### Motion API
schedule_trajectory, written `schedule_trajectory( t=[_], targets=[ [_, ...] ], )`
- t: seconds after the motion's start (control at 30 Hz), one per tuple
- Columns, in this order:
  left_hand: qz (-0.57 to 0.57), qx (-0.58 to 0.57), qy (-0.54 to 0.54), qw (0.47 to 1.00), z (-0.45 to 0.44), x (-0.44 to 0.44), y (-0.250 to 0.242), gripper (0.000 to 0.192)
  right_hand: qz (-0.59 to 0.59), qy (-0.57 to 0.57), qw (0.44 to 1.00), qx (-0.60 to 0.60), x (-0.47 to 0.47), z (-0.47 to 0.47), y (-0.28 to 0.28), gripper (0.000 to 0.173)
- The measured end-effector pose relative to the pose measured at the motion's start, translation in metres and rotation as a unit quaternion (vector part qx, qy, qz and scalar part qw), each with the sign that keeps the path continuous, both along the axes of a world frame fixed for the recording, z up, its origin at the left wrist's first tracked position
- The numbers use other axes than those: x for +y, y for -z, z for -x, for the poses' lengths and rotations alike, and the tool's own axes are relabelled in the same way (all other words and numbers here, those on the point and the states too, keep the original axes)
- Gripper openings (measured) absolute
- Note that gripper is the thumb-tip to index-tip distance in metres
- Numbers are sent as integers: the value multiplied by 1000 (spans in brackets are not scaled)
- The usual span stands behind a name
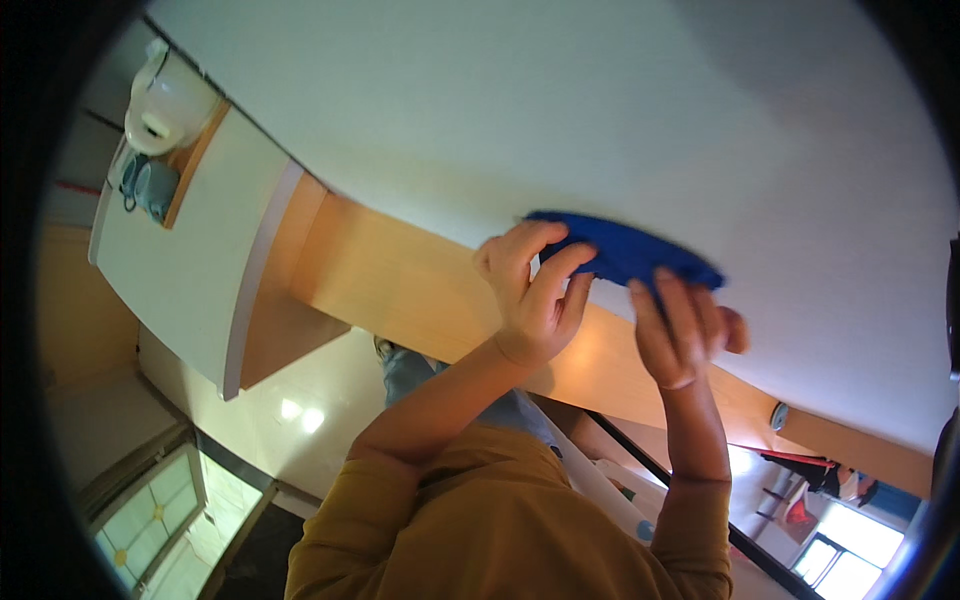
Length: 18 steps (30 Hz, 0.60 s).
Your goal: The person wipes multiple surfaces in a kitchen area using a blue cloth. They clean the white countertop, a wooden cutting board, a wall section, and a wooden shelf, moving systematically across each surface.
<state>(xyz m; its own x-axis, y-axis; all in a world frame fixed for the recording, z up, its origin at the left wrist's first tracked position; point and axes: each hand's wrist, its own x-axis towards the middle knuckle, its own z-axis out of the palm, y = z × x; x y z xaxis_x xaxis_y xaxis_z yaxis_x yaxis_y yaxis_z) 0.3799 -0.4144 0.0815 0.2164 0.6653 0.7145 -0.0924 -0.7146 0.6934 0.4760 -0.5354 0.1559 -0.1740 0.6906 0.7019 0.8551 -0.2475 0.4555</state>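
A folded blue cloth (626,244) stretches between my two hands over a broad white surface (525,112). My left hand (541,292) holds its left part, with the fingertips curled onto the near side. At the opposite end, the fingers of my right hand (684,326) press over its lower edge, slightly blurred. The cloth looks long and narrow from above. Whether it touches the white surface cannot be told. My palms face the cloth and are partly hidden.
A light wood panel (405,262) runs below the white surface. To the left, a white counter (225,195) carries a wooden tray (196,165) with a white electric kettle (180,101) and blue-grey mugs (157,187). A round grey fitting (778,415) sits on the panel at right.
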Motion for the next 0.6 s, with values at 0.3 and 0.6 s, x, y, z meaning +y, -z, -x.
schedule_trajectory(
  t=[0.3,0.6],
  targets=[
    [-279,17,-32,960,-6,27,-12,19,-148,10,986,77,1,4,45,18],
    [-327,14,6,945,-10,33,-47,17,-143,68,984,79,-11,9,8,20]
  ],
)
